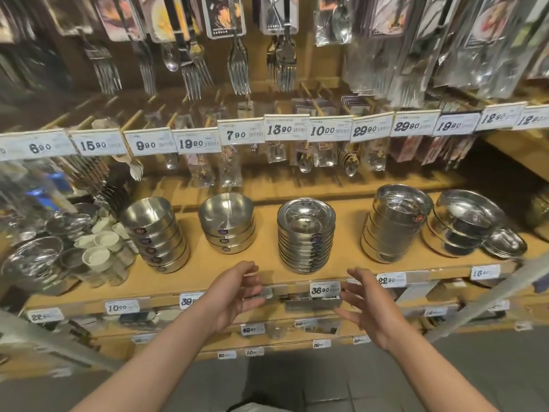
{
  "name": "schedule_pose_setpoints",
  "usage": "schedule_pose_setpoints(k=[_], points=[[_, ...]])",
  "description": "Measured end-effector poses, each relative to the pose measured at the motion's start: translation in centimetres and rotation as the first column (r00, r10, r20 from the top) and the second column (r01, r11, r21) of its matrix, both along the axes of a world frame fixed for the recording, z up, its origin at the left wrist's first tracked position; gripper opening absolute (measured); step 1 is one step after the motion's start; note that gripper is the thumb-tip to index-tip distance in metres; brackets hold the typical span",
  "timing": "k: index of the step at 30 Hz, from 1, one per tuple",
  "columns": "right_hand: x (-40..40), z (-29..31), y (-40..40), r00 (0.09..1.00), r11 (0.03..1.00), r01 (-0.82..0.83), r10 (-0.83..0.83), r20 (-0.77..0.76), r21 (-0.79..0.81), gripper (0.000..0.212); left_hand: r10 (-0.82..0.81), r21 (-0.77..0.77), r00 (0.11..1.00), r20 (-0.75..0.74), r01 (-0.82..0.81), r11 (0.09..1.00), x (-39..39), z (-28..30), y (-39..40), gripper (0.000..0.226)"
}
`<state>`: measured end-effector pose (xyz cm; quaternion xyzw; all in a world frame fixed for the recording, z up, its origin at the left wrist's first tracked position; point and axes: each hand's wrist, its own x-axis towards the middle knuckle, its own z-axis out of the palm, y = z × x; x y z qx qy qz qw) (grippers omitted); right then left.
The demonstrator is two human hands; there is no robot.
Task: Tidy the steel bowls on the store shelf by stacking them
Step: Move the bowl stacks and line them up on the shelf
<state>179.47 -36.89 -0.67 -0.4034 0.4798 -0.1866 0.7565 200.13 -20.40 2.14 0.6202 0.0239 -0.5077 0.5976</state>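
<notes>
On the shelf [208, 281], stacks of steel bowls [306, 236] stand in a row: likely stiff, light, slippery, best gripped by opposite rims. Left hand [234, 292] and right hand [371, 304] hover near, fingers spread, holding nothing.

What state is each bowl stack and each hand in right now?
Left hand: open, empty, in front of the shelf edge.
Right hand: open, empty.
Leftmost stack: leaning.
Second stack: upright.
Middle stack: upright.
Fourth stack: leaning.
Rightmost bowls: nested.
</notes>
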Motion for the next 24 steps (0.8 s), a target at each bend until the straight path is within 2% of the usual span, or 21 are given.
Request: schedule_pose_setpoints(k=[4,6,10,13,15,21,24], points=[[3.1,0.3,-2.0,1.0,1.0,-0.008,0.008,-0.007,0.015,0.057,0.005,-0.011,1.0,-0.03,-0.005,1.0,0.5,-0.7,-1.7,0.037],[4.9,0.0,-3.2,1.0,1.0,0.005,-0.005,-0.011,0.013,0.062,-0.004,-0.009,0.999,-0.05,0.004,1.0,0.8,-1.4,-3.1,0.05],[7.6,-2.1,-4.7,1.0,0.999,0.015,-0.014,-0.022,0.042,0.06,-0.057,-0.041,0.987,-0.151,0.052,0.998,1.1,-3.3,-6.8,0.067],[9.4,-3.2,-5.4,1.0,0.998,-0.005,0.003,0.021,0.063,0.033,-0.038,-0.089,0.979,-0.198,0.021,0.996,1.7,-4.7,-10.0,0.057],[10.5,-3.8,-6.2,0.999,0.999,-0.006,0.005,0.038,0.044,0.036,-0.014,-0.093,0.98,-0.2,-0.005,0.996,2.5,-5.6,-11.6,0.041],[13.1,-5.0,-10.2,0.999,1.0,0.012,-0.012,0.046,-0.011,0.031,-0.036,-0.117,0.997,-0.066,0.029,0.993,6.0,-7.2,-16.0,0.036],[14.7,-5.1,-12.7,1.0,0.999,0.005,-0.003,0.031,-0.044,0.032,-0.04,-0.12,0.998,-0.05,0.034,0.992,7.7,-7.3,-18.8,0.034]])
